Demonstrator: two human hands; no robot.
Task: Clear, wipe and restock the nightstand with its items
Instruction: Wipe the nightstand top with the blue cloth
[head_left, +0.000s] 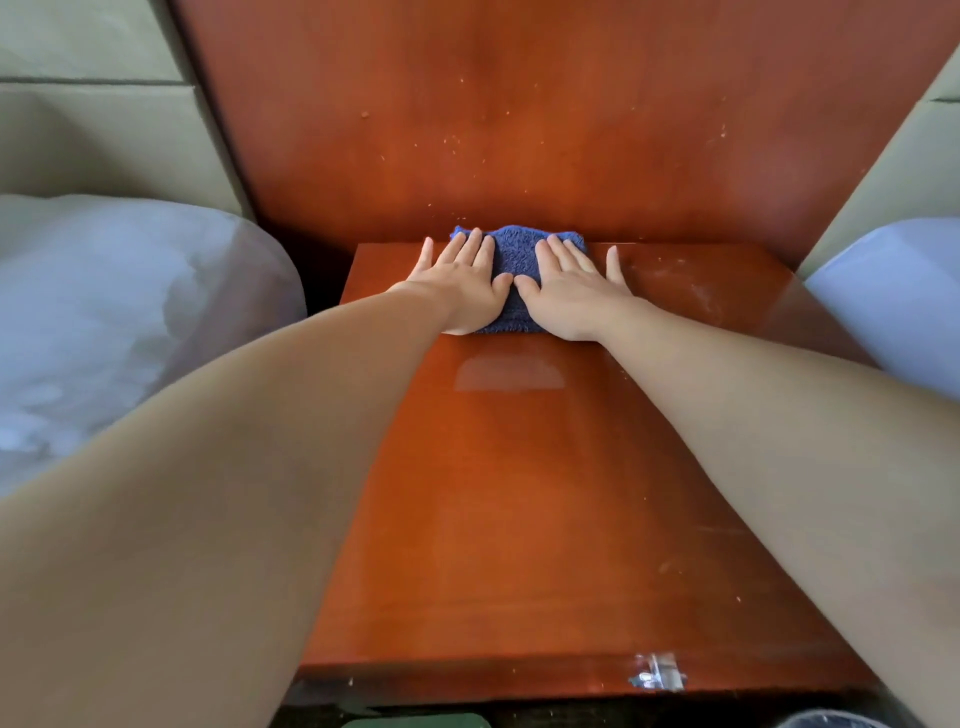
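Red-brown, polished wood nearest: made out a glossy nightstand worktop (519, 519) with a scrap of clear shiny film (657, 670) stuck at its near edge. Followed two bare forearms reaching across it from either side. Further on, noted a pale damp-looking sheen (509, 374) just short of the hands.

Beyond that, found the left hand (460, 288) and the right hand (574, 293) laid side by side, thumbs almost touching, palms down on a folded dark-blue terry cloth (514, 249). Placed that cloth at the back edge of the worktop, hard against the rear panel. Gripped nothing: fingers (472, 247) straight and slightly apart, pressing flat, with each little finger lying off the cloth on the wood.

Spotted whitish smears (691, 291) on the far right of the worktop, and pale bedding (130, 312) to either side. Farthest off, took in the upright wooden panel (519, 130) in the same red-brown, dotted with pale specks (452, 140).

Judged the step in hand as the wipe, with only the cloth seen on top and restocking not yet begun. Reckoned the next move called for even downward pressure and a sideways pass toward the smeared right corner, then a pull back to the near edge.
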